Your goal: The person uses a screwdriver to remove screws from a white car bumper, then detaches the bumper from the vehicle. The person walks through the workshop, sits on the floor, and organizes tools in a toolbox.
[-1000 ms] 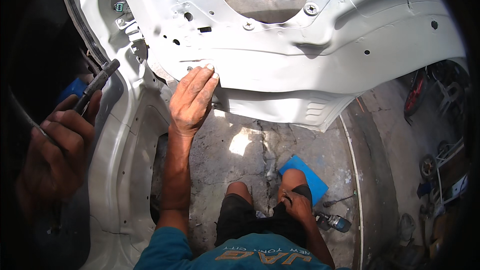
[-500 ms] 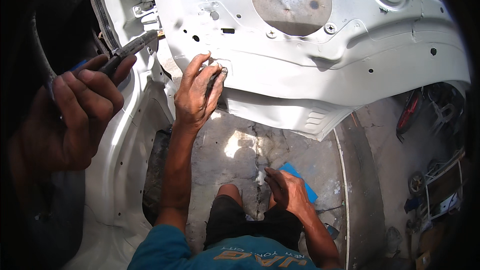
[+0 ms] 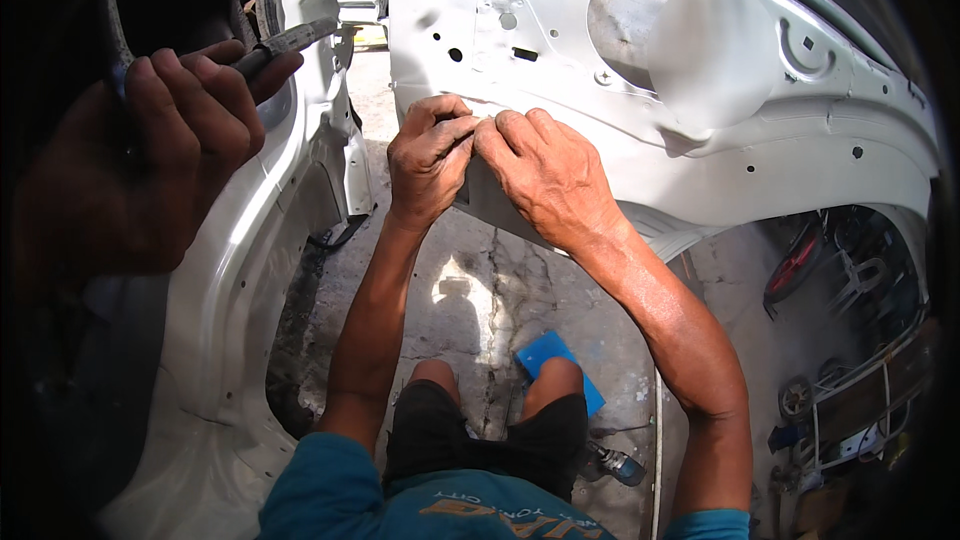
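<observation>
My left hand [image 3: 432, 162] and my right hand [image 3: 552, 175] meet at the lower hinge-side edge of a white car door [image 3: 640, 145]. Both have thumb and fingers pinched together, tips nearly touching. Whatever lies between the fingertips is too small and covered to make out. At the far left, another person's hand [image 3: 195, 125] grips a dark-handled tool with a worn grey barrel [image 3: 295, 38], pointing at the door's hinge [image 3: 358, 2].
A white car body frame [image 3: 235, 330] curves down the left side. On the concrete floor [image 3: 470, 310] lie a blue flat piece [image 3: 550, 348] by my knee and what looks like a power drill [image 3: 620, 465]. A wheeled metal frame [image 3: 870, 390] stands at right.
My right hand has risen from beside my knee to join my left hand at the door edge. The view has shifted, and the other person still holds the tool.
</observation>
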The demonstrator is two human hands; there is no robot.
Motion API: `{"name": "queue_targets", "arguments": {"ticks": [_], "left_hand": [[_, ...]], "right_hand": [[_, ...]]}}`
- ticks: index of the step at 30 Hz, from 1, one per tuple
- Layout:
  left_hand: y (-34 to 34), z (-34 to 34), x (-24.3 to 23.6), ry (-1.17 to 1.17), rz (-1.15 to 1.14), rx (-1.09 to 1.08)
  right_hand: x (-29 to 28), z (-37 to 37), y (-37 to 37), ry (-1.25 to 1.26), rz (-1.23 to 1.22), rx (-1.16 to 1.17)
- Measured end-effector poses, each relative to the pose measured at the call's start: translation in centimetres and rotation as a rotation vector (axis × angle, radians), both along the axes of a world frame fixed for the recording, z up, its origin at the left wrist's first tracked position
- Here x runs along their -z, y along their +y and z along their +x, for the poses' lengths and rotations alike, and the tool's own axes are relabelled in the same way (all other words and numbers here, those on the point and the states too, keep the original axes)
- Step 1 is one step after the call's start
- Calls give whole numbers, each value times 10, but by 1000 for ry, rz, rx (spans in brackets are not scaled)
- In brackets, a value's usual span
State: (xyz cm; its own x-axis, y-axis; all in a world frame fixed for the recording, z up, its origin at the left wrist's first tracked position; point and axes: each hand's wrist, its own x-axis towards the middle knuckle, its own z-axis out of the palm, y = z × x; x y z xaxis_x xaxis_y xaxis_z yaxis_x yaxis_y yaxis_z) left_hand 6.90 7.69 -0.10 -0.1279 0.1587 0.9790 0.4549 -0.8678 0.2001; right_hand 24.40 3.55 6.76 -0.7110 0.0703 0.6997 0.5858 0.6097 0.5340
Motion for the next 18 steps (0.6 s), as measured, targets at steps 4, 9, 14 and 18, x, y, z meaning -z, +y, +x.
{"name": "queue_targets", "arguments": {"ticks": [4, 9, 14, 18], "left_hand": [[-1, 0, 3, -63, -58, 12], [-1, 2, 6, -112, -117, 58], [-1, 7, 6, -90, -147, 75], [-6, 2, 2, -61, -147, 6]], "right_hand": [[-8, -1, 0, -70, -65, 26], [-16, -2, -2, -139, -124, 48], [-20, 4, -2, -200, -133, 110], [-23, -4, -4, -196, -140, 98]]}}
